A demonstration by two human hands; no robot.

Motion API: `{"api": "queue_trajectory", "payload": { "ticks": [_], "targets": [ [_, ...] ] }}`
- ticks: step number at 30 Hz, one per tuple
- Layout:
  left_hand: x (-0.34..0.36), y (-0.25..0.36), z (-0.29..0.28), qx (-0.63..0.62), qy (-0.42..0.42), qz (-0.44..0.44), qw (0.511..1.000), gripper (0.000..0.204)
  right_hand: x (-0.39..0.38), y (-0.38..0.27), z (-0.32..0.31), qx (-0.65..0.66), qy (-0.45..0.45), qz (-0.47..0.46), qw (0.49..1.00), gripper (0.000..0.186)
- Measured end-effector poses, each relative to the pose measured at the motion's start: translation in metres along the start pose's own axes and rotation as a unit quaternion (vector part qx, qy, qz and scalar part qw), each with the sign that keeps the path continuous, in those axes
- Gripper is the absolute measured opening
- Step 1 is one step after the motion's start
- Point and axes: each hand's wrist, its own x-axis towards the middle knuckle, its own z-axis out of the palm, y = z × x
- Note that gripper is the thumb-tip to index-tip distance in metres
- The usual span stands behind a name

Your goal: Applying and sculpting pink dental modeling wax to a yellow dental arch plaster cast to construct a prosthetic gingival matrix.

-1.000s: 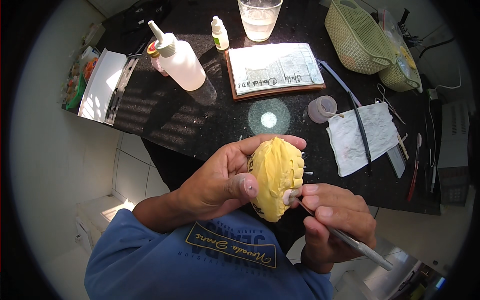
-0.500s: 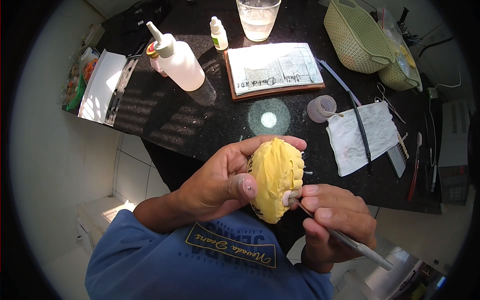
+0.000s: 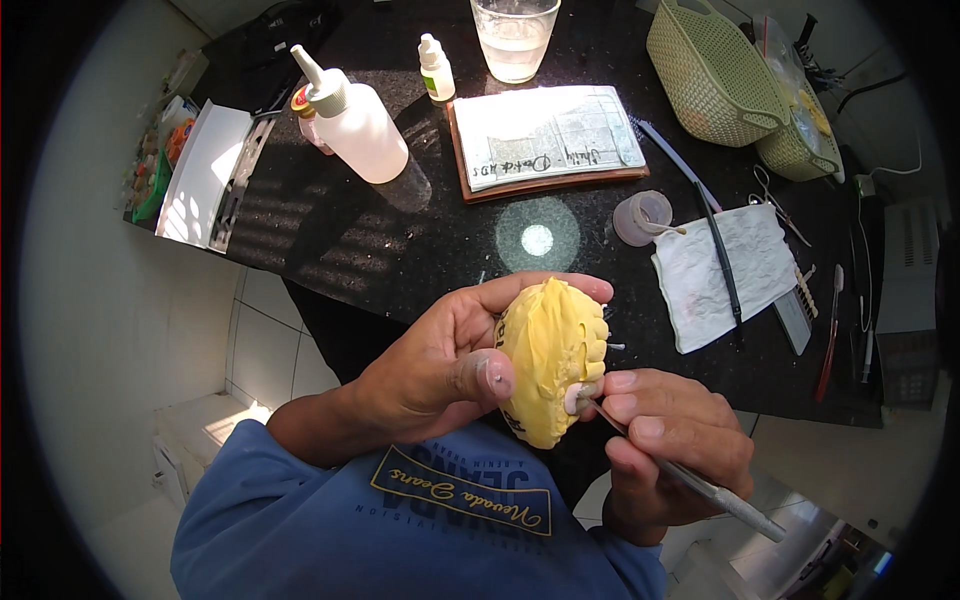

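Left hand (image 3: 440,365) cupped, thumb pressed; right hand (image 3: 665,450) curled in a pen-grip

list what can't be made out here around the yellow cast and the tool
- Head view: the back of the yellow cast is covered by the left hand.
- The tool tip at the white tooth is too small to tell its shape.
- Much of the tool's shaft is hidden in the right hand grip.
- The basket contents are hidden by its wall.
- The cup top is cut off by the frame edge.
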Motion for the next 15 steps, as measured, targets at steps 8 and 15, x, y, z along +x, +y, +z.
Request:
{"api": "queue_trajectory", "payload": {
  "ticks": [8,15],
  "targets": [
    [-0.0003,-0.0011,-0.0005,-0.003,-0.002,-0.005,1.0,0.093,0.0007,0.0002,-0.0015,0.006,-0.006,-0.005,1.0,0.036],
    [0.0003,-0.0005,-0.0008,-0.003,-0.003,-0.006,1.0,0.092,0.0018,0.0006,-0.0003,0.001,0.0,-0.007,1.0,0.036]
  ]
}}
